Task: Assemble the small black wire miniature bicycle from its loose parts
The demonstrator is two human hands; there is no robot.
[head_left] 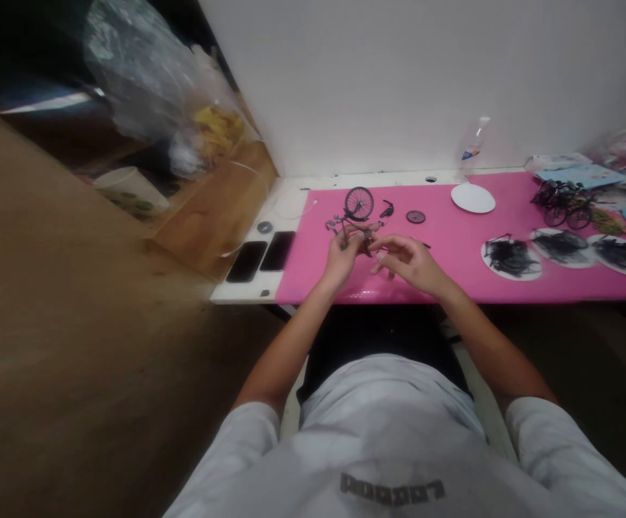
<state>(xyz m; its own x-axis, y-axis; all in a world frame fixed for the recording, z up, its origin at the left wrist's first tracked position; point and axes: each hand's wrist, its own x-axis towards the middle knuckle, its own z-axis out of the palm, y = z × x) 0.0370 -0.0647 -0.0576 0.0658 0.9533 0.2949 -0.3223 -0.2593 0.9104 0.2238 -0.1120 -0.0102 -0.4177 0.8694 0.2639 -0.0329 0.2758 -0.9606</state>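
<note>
My left hand (344,255) is closed around a dark toy bicycle (339,224), with its spoked wheel (359,204) pointing away from me and its handlebar to the left. My right hand (407,260) is close beside it, thumb and forefinger pinched at the bicycle's near end, the other fingers curled loosely below. What the pinch holds is too small to make out. Beyond the hands, a small black curved part (386,209) and a dark toothed disc (415,216) lie on the pink table cover (313,270).
White plates of black parts (510,257) stand at the right. Behind them are several assembled toy bicycles (566,203). A white plate (473,198) and a clear bottle (473,147) stand near the wall. Two dark phones (247,262) lie at the table's left end, beside a wooden panel (213,208).
</note>
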